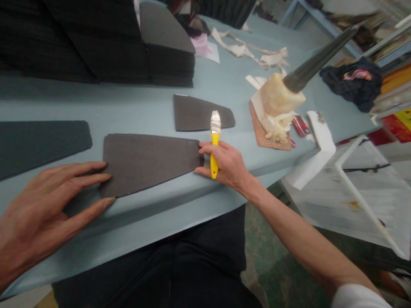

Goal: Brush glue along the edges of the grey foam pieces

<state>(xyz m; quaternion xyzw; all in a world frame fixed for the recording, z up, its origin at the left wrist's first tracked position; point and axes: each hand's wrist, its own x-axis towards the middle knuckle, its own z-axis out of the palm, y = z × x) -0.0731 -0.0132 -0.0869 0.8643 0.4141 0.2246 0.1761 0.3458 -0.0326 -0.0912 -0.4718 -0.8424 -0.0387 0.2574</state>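
Observation:
A dark grey-brown tapered panel (149, 162) lies on the table, its wide end to the left. My left hand (54, 205) has its fingers spread, with fingertips and thumb touching that wide end. At the narrow end, my right hand (229, 164) rests with fingertips and thumb on the panel's edge. A yellow-handled paintbrush (215, 149) is held across its fingers, whitish bristles pointing away from me. Behind the panel lies a smaller tapered piece (199, 113). Another dark, greenish tapered piece (41, 143) lies to the left, close to my left hand.
Tall stacks of dark panels (170, 64) stand at the back left. A cream-coloured block-like container with a dark, upward-slanting handle (282, 94) sits on a brown board (261, 132). A red packet (301, 125), fabric strips (237, 49) and the table's front edge lie around.

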